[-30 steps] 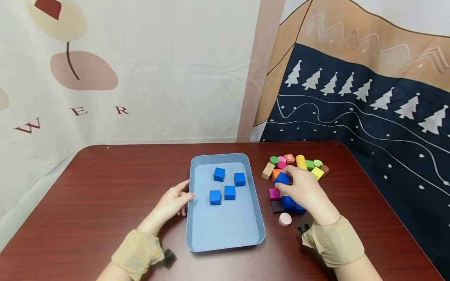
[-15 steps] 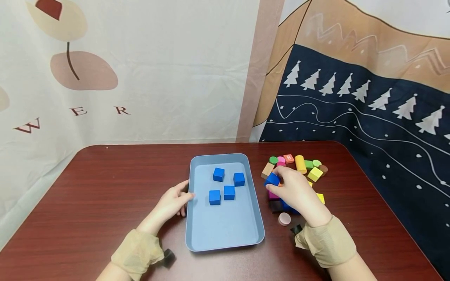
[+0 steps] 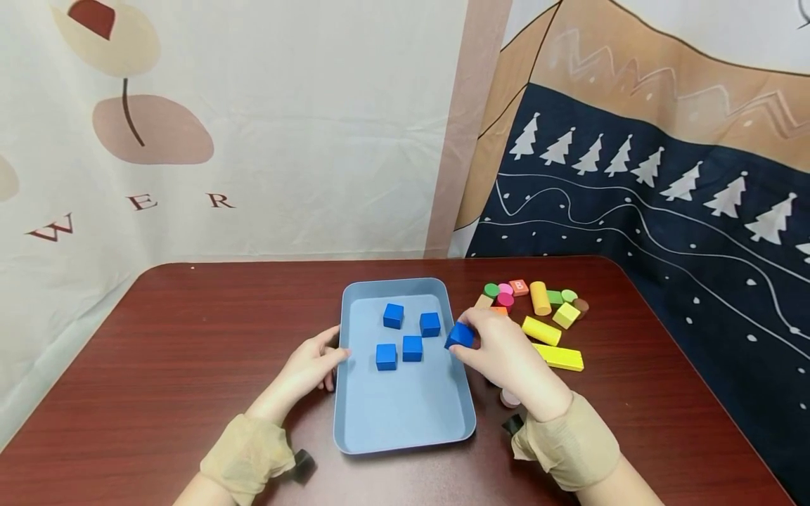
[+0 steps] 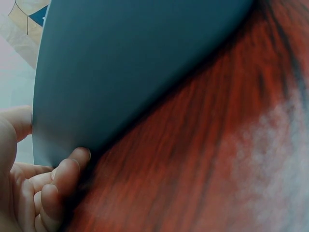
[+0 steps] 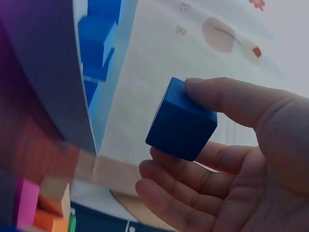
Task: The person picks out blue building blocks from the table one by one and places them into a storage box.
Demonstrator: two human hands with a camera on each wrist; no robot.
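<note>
Looking out through the head camera, I have a pale printed cloth (image 3: pixel 285 211) hanging beyond the tray, and a dark blue cloth (image 3: pixel 658 232) with white trees behind and to its right. Under the tray spreads my reddish-brown bench (image 3: pixel 209 316). The light blue tray (image 3: pixel 405 418) itself lies flat, longer side running away from me. At its left rim is the left hand (image 3: pixel 310 362), its thumb over the edge and its fingers curled against the outer wall, gripping it; the left wrist camera confirms that hold. At the tray's right rim I see the right hand (image 3: pixel 506 351), its fingers pinching a raised blue cube (image 3: pixel 458 336), thumb on one face and fingertips beneath. I cannot tell whether that cube is past the rim or just outside it. To the right of the tray, partly hidden by the right hand, are a yellow bar (image 3: pixel 563 358), two yellow cylinders (image 3: pixel 541 331), a light yellow cube (image 3: pixel 566 315) and a red lettered block (image 3: pixel 519 287). Inside the tray, toward its far half, sit four blue cubes (image 3: pixel 412 348). Near the tray's right side lies a pale pink disc (image 3: pixel 509 398).
</note>
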